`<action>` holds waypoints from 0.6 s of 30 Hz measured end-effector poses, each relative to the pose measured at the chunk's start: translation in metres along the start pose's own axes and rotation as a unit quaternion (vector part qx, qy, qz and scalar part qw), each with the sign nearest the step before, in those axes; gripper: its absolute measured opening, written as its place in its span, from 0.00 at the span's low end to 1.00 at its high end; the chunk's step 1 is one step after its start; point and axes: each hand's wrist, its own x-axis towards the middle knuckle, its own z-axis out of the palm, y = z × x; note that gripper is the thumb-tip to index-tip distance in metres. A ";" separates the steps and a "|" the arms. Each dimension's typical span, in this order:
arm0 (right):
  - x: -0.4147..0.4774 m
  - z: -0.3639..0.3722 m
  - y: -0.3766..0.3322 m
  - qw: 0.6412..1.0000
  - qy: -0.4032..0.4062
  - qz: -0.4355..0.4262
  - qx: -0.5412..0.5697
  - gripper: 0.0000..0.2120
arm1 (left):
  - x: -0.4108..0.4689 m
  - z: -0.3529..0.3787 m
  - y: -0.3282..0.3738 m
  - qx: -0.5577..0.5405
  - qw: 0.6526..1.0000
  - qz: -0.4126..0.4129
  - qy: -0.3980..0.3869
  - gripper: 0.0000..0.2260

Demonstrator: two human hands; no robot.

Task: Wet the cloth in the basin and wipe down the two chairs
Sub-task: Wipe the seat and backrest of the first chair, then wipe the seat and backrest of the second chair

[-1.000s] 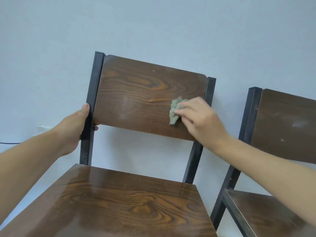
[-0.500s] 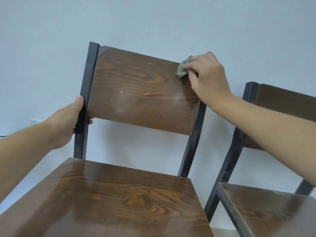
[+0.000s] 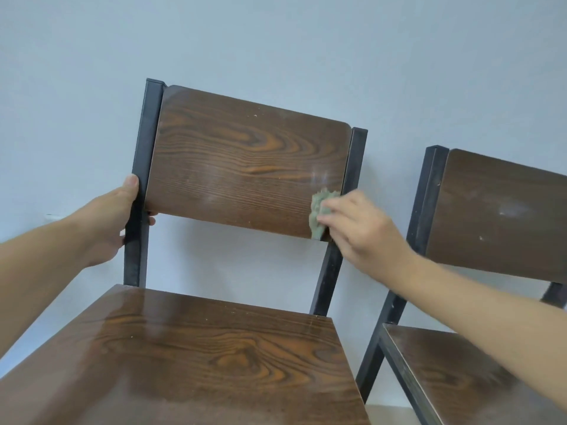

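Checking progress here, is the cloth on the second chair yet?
No, the right hand presses the cloth on the left chair's backrest.

A plain room: two wooden chairs point(image 3: 245, 167) against a bare pale wall point(image 3: 276, 41).

Two chairs point(image 3: 245, 179) side by side against the wall point(image 3: 276, 41).

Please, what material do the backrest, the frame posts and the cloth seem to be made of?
Backrest: looks like wood or a wood-grain laminate, dark brown with a slight sheen; the grain pattern shows, but which one cannot be told.
Frame posts: probably painted metal, since they are square, black and matt.
Cloth: soft crumpled fabric, grey-green, bunched under the right hand.
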 end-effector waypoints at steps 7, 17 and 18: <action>-0.060 -0.033 -0.027 0.982 -0.167 0.003 0.090 0.09 | -0.034 0.010 0.006 0.213 0.972 0.020 0.098 0.23; -0.164 -0.099 -0.007 0.857 -0.248 0.410 0.187 0.07 | -0.182 0.137 -0.007 0.316 0.915 0.237 -0.082 0.10; -0.166 -0.092 -0.012 0.855 -0.260 0.400 0.206 0.08 | -0.192 0.156 -0.005 0.331 0.902 0.252 -0.119 0.11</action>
